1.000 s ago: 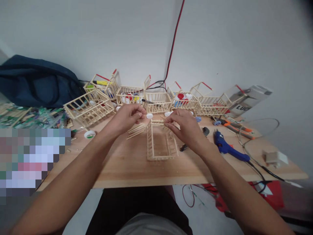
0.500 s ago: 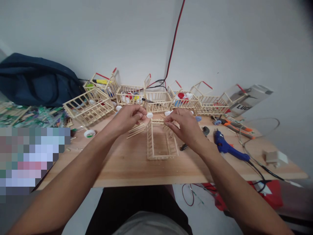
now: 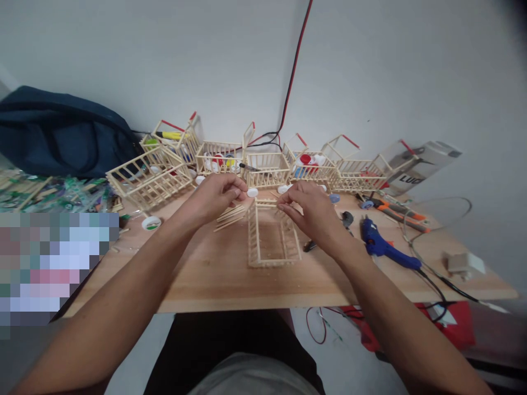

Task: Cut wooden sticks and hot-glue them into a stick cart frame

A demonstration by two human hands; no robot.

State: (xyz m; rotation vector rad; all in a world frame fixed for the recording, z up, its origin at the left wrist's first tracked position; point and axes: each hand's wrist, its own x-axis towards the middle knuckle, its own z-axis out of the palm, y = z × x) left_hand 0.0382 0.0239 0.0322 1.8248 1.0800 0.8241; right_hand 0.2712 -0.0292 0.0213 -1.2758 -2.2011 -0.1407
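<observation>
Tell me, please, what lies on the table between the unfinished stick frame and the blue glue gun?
In the head view, between the stick frame and the glue gun lie the right hand and a small dark tool.

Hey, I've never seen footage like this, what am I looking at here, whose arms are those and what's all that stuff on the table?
This is one picture from a camera worn on a person's head, looking forward and down, so the two bare arms are the wearer's own. There is no machine. The left hand and right hand meet at the far end of a small open frame of wooden sticks standing on the wooden table. What the fingertips pinch is too small to tell. Loose sticks lie beside the left hand. Along the wall stand finished stick carts. To the right lies a blue glue gun; a dark blue bag sits at the far left.
</observation>
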